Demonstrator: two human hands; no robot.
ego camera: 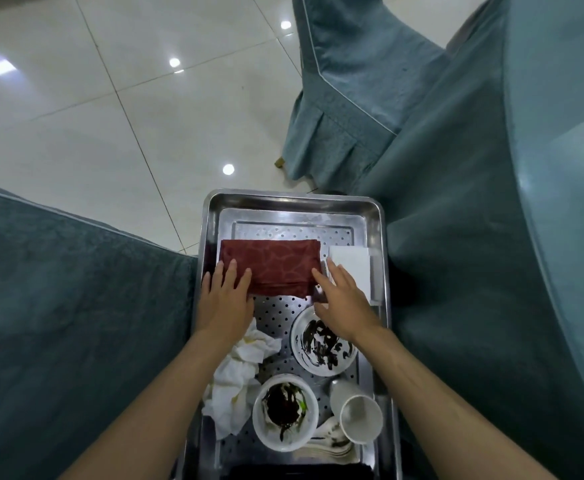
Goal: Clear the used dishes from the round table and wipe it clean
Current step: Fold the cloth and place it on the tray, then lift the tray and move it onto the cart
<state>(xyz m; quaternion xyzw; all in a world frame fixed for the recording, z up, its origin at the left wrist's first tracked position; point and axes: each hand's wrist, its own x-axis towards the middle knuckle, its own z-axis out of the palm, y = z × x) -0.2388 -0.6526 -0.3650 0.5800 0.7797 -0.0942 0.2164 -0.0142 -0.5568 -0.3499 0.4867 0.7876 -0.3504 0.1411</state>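
A: How are the hands?

B: Both are flat with straight fingers, gripping nothing. The left hand lies on the left end of the red cloth. The right hand is at the cloth's right end and hides part of a white napkin.

A: And the dishes?

B: They're on the tray. The smeared plate is partly under the right wrist, with the bowl, cup and tissues nearer. A spoon is half hidden. The table is cut off at the right.
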